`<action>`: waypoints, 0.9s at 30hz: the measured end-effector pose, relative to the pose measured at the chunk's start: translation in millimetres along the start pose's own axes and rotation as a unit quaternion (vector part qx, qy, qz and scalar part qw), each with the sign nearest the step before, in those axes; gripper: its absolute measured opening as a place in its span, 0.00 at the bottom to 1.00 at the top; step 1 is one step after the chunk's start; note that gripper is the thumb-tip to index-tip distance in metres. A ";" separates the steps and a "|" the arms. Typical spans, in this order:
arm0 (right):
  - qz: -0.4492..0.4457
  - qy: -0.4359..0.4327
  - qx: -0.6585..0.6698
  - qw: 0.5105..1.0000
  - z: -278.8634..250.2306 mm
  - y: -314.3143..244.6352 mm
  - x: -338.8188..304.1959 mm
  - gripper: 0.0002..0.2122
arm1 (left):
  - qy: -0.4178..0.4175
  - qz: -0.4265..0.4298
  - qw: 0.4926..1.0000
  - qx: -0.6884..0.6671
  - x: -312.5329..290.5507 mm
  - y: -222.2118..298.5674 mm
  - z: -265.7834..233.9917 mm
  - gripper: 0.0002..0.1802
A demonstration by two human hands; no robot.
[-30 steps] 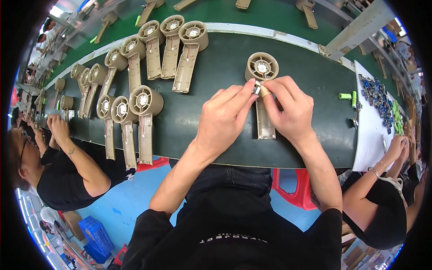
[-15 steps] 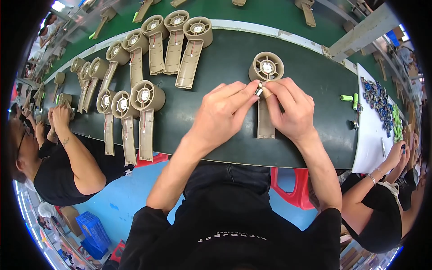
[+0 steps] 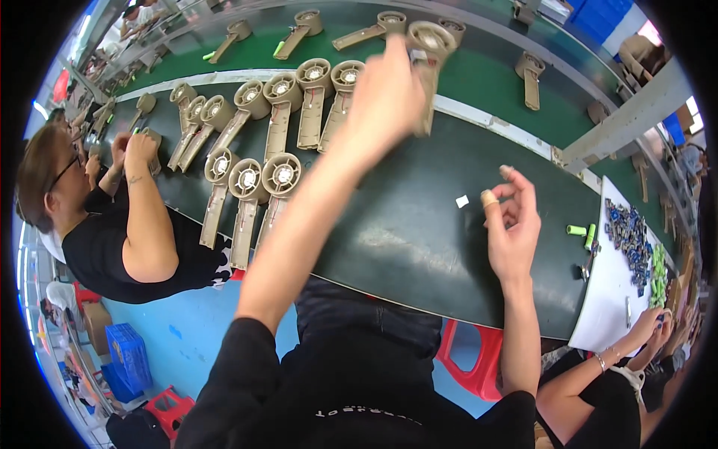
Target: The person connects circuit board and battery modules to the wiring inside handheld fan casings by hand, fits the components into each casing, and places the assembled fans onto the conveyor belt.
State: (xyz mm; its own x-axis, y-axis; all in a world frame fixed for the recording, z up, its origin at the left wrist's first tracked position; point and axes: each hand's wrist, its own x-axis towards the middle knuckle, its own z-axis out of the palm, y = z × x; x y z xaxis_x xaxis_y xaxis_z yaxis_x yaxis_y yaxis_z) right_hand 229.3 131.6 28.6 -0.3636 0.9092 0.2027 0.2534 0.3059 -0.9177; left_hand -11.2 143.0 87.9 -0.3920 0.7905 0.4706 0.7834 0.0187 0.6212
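Observation:
At the far side of the table, my left hand (image 3: 389, 93) is stretched out and smeared by motion. Its fingers close on a beige handheld-fan housing (image 3: 428, 75), which has a round ring head and a long handle and overlaps the white rail. My right hand (image 3: 513, 224) hovers over the dark green table, fingers apart and holding nothing, with tan coverings on its thumb and a fingertip. A small white square piece (image 3: 462, 201) lies on the table to the left of that hand.
Similar fan housings (image 3: 314, 105) stand in rows at the left. Beyond the white rail (image 3: 479, 112), more lie on a green surface. At right are green cylinders (image 3: 576, 230) and a white board (image 3: 609, 299) with blue parts. Co-workers sit on both sides; a grey post (image 3: 628, 123) rises far right.
The fan housing has left the table in front of me and moved far forward with my left hand. My right hand has come away from it and opened. The white piece now shows.

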 end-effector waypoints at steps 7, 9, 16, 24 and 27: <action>-0.006 -0.053 -0.035 0.998 4.8 -6.2 -1.8 0.20 | -0.082 -0.090 0.981 0.152 141.4 -105.6 56.8 0.29; -0.003 -0.063 -0.050 0.997 4.6 -5.0 -3.4 0.20 | -0.103 -0.095 0.979 0.147 143.3 -129.1 69.7 0.30; 0.018 -0.050 -0.068 0.996 -1.9 -7.6 -2.6 0.17 | -0.126 -0.090 0.972 0.174 174.1 -156.5 31.1 0.31; 0.013 -0.022 -0.090 0.996 -9.2 3.6 11.4 0.14 | -0.219 -0.102 0.947 0.211 189.5 -237.3 9.5 0.26; 0.018 -0.046 -0.124 0.991 -9.5 8.2 11.0 0.14 | -0.159 -0.135 0.956 0.205 188.1 -206.5 1.2 0.23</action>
State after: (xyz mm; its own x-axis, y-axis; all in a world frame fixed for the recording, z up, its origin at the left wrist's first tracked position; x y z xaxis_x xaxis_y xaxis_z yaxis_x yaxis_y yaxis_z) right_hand 235.9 146.8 26.6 -0.4284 0.8943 0.1288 0.4752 0.3443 -0.8097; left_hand -246.1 288.6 47.4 -0.4907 0.8682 0.0738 0.8234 0.4344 0.3651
